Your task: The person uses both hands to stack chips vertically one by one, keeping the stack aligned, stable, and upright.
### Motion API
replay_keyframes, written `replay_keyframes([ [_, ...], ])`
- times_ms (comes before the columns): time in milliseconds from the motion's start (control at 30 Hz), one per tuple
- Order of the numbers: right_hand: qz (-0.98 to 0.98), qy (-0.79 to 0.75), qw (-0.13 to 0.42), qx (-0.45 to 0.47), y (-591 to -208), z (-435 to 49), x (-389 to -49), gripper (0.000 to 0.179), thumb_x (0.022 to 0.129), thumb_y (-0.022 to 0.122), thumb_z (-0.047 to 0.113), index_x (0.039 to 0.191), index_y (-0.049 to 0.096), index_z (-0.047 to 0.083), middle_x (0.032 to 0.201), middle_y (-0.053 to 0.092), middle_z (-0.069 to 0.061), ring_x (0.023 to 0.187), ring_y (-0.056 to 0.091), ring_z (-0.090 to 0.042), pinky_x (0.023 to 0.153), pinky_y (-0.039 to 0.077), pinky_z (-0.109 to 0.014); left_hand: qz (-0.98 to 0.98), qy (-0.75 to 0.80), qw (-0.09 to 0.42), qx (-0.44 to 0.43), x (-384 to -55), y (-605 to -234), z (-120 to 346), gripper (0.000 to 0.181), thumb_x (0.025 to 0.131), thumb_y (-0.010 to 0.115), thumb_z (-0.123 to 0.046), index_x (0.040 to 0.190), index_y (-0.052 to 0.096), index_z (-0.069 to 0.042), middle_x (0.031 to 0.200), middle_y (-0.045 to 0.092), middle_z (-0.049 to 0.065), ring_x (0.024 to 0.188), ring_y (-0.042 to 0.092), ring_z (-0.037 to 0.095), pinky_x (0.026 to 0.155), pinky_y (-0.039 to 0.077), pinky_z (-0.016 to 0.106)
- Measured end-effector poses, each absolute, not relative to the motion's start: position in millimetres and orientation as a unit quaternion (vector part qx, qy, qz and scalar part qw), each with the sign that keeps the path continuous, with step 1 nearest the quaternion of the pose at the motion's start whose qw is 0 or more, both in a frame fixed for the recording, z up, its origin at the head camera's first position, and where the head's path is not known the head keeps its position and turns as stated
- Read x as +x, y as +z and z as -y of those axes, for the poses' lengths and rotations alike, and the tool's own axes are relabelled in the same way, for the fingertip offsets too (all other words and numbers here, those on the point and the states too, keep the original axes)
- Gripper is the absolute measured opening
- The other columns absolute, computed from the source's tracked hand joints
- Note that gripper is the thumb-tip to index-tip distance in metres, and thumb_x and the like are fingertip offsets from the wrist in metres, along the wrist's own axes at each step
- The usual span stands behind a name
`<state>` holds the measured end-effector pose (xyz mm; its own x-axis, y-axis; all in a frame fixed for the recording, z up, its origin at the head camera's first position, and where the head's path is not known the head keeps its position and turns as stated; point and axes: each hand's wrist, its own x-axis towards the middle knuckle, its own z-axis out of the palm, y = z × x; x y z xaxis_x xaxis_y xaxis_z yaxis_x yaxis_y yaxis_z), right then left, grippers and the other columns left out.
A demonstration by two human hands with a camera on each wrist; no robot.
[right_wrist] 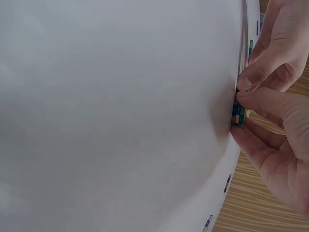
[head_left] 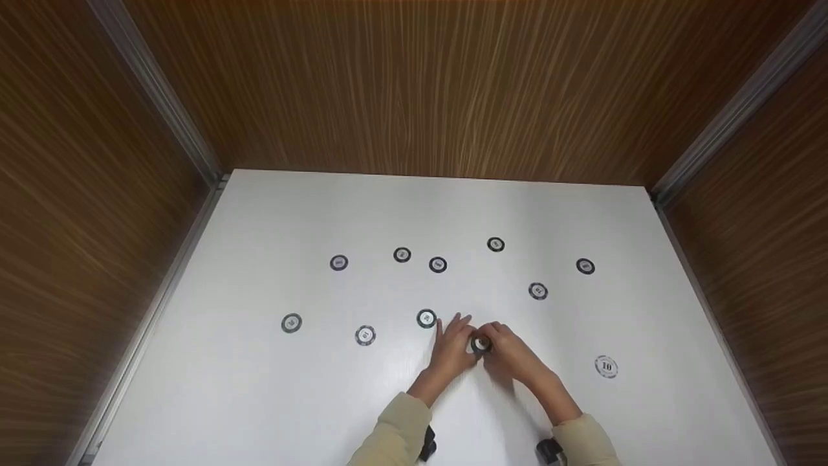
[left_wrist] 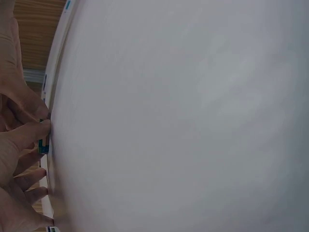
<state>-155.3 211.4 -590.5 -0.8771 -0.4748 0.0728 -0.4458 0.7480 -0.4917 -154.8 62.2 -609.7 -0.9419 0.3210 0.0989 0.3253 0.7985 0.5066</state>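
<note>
Both hands meet over a small stack of poker chips (head_left: 480, 343), dark-rimmed with a pale centre, low at the white tabletop. My left hand (head_left: 453, 349) holds its left side between thumb and index finger, the other fingers spread. From the right, my right hand (head_left: 511, 353) grips the same stack with thumb and fingers. The right wrist view shows the stack's coloured edge (right_wrist: 236, 114) between the fingers; how many chips it has cannot be told. A black-rimmed chip (head_left: 426, 318) lies beside the left little finger.
Single chips lie flat and scattered over the white table (head_left: 259, 401): several toward the back, such as one chip (head_left: 496, 244), a pair at the left, and a larger-looking "10" chip (head_left: 606, 367) at the right. Wood-grain panels (head_left: 414, 90) stand around the back and sides.
</note>
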Motion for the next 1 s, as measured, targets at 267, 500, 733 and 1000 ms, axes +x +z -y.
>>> replay_keyframes([
  [267,-0.937,-0.285,0.062,-0.191,-572,-207,-166,0.020,0.079,0.066,-0.003,0.097,0.062,0.006,0.099,0.058,-0.006,0.096,0.058,-0.025,0.083,0.049,-0.039,0.948,-0.270,-0.018,-0.169,-155,-610,-63,0.039,0.074,0.076,-0.029,0.108,0.062,-0.013,0.132,0.049,0.006,0.128,0.036,0.024,0.107,0.017,0.053],
  [500,-0.938,-0.256,0.026,-0.231,-557,-185,-186,0.022,0.081,0.065,0.002,0.102,0.062,0.005,0.104,0.059,-0.008,0.100,0.057,-0.026,0.086,0.048,-0.037,0.951,-0.250,0.001,-0.181,-153,-611,-61,0.053,0.077,0.073,-0.034,0.122,0.056,-0.012,0.131,0.050,0.005,0.129,0.035,0.023,0.105,0.020,0.055],
  [733,-0.931,-0.226,0.020,-0.286,-555,-156,-205,0.023,0.079,0.067,0.004,0.102,0.064,0.005,0.103,0.060,-0.009,0.096,0.059,-0.024,0.083,0.050,-0.034,0.936,-0.297,0.018,-0.186,-152,-612,-60,0.059,0.079,0.072,-0.028,0.127,0.050,-0.001,0.129,0.049,0.011,0.127,0.035,0.027,0.107,0.018,0.050],
  [1000,-0.923,-0.207,0.044,-0.322,-563,-131,-211,0.036,0.074,0.069,0.004,0.109,0.062,0.004,0.106,0.058,-0.009,0.096,0.057,-0.025,0.084,0.049,-0.035,0.936,-0.311,0.017,-0.164,-150,-613,-60,0.058,0.077,0.073,-0.026,0.121,0.049,0.003,0.119,0.051,0.013,0.116,0.042,0.028,0.100,0.031,0.043],
])
